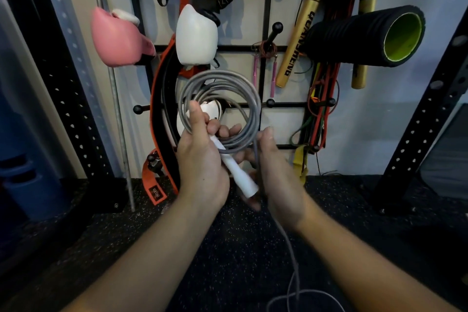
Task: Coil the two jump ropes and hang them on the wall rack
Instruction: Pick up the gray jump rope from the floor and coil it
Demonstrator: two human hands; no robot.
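Note:
A grey jump rope [222,78] is wound into several loops in front of the black wall rack [266,15]. My left hand [200,157] grips the loops together with the rope's white handle [238,172], which points down and right. My right hand [278,172] pinches the loose grey strand just below the coil; the rest of that strand trails down to the floor [293,273]. A second rope with thin pink handles [273,78] hangs coiled on a rack peg [274,30].
On the rack hang a pink boxing glove [116,38], a white glove [196,35], an orange-black belt [157,109], gold sticks [296,40], a black foam roller [367,35] and resistance bands [321,109]. Black perforated uprights stand at both sides. Free pegs [138,109] stick out.

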